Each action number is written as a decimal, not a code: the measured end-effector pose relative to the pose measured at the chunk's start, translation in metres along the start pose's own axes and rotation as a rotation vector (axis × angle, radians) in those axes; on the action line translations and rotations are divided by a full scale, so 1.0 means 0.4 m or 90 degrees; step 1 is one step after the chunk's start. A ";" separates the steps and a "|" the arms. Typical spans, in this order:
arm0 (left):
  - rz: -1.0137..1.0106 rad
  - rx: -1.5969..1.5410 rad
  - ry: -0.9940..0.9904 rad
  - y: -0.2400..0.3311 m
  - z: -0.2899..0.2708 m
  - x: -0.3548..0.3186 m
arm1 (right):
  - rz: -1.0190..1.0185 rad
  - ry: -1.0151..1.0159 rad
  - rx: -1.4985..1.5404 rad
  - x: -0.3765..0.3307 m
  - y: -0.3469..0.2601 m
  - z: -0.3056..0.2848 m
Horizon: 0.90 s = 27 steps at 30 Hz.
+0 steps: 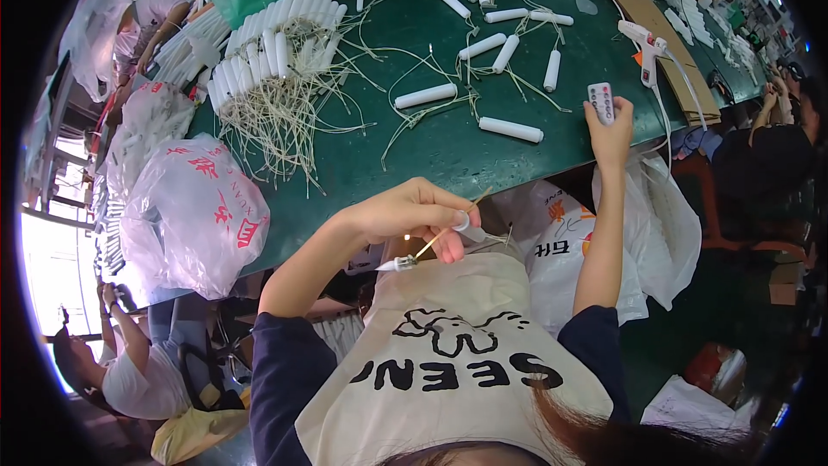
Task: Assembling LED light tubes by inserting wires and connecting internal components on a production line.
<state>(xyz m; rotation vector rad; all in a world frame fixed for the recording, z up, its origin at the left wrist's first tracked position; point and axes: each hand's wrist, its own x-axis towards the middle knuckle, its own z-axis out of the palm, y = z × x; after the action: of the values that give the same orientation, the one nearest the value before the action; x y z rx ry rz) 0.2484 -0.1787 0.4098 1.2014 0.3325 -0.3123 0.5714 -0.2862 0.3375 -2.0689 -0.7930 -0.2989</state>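
Observation:
My left hand (414, 211) is raised over my chest, pinching a small white LED piece (470, 226) with thin wires; a clear flame-shaped tip (397, 265) hangs at the wires' lower end. Reaching to the edge of the green table (448, 151), my right hand (611, 134) grips a small white remote control (601, 102) with rows of buttons, held upright. White candle-like tubes (511, 129) with trailing wires lie scattered on the table between and beyond the hands.
A dense row of white tubes with wires (267, 60) lies at the table's left. A white glue gun (642, 41) rests by cardboard (668, 43) at right. Printed plastic bags (194, 211) hang off the near edge. Other people sit at the lower left (129, 371) and far right (780, 134).

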 end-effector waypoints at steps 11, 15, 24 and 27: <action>-0.002 -0.096 0.015 0.003 -0.013 0.018 | 0.064 -0.380 0.491 -0.116 -0.163 -0.152; -0.011 -0.086 0.007 -0.004 -0.013 0.024 | 0.080 -0.455 0.512 -0.127 -0.160 -0.149; -0.022 -0.106 0.016 0.002 -0.010 0.019 | 0.043 -0.500 0.445 -0.128 -0.155 -0.147; -0.021 -0.097 0.024 -0.001 -0.015 0.016 | -0.002 -0.449 0.416 -0.127 -0.156 -0.147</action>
<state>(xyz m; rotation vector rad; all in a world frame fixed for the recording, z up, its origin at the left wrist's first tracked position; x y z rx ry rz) 0.2537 -0.1736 0.4047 1.0534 0.4026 -0.2882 0.4974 -0.3292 0.3886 -1.5219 -1.1174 0.6544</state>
